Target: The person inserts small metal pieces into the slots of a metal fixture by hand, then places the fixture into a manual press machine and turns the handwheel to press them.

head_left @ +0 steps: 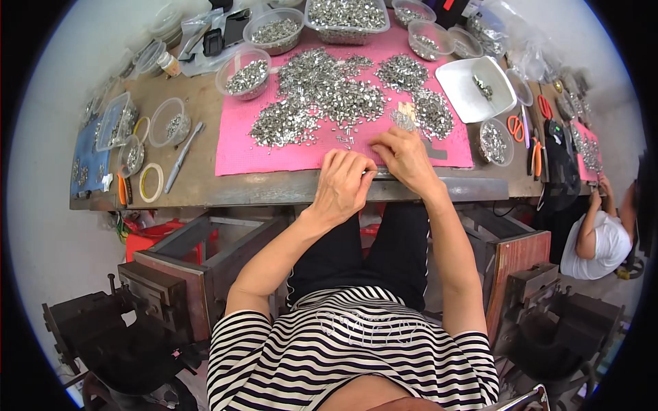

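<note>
My left hand (345, 179) is closed near the front edge of the pink mat (236, 152). Thumb and index finger press together there on something too small to make out. Just to its right, my right hand (406, 159) is also closed, its fingertips pinched low over the mat; whatever they hold is hidden. Beyond both hands lie large heaps of small silvery metal pieces (284, 123), with a few loose ones near the fingers. Beside the right hand's knuckles sits a small clear piece of plastic (403, 119) with metal bits around it.
Clear tubs of metal pieces (248, 77) stand around the mat, and a white tray (452, 77) at right. Tape rolls (151, 183) and grey tweezers (184, 159) lie left; orange-handled pliers (537, 159) and scissors (515, 127) lie right. Another person (598, 236) sits far right.
</note>
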`<state>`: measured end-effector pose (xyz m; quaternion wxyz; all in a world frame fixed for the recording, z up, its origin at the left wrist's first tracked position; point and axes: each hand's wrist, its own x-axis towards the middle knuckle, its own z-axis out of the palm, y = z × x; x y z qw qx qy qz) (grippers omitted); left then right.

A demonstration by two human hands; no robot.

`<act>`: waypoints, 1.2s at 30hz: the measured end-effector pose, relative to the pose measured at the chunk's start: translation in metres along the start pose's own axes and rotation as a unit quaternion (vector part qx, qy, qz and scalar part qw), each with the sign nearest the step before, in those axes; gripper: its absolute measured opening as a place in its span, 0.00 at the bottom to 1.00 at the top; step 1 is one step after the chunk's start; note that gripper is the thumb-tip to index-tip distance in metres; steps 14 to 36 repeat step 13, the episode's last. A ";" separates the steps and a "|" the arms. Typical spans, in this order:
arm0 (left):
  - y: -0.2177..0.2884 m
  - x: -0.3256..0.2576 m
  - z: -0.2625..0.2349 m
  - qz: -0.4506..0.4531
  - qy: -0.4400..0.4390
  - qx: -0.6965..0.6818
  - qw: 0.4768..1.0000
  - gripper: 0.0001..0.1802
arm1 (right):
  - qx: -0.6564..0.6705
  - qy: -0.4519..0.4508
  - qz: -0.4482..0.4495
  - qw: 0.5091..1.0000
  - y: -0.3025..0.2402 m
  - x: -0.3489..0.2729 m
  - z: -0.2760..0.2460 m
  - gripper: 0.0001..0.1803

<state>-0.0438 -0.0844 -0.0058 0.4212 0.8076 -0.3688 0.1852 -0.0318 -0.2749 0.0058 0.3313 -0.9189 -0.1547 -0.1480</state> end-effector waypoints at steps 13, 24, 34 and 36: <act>-0.017 0.001 -0.019 -0.018 -0.032 0.050 0.998 0.07 | -0.034 -0.020 -0.016 0.999 -0.002 -0.007 -0.007 0.06; -0.017 0.001 -0.019 -0.018 -0.032 0.050 0.998 0.07 | -0.034 -0.020 -0.016 0.999 -0.002 -0.007 -0.007 0.06; -0.017 0.001 -0.019 -0.018 -0.032 0.050 0.998 0.07 | -0.034 -0.020 -0.016 0.999 -0.002 -0.007 -0.007 0.06; -0.017 0.001 -0.019 -0.018 -0.032 0.050 0.998 0.07 | -0.034 -0.020 -0.016 0.999 -0.002 -0.007 -0.007 0.06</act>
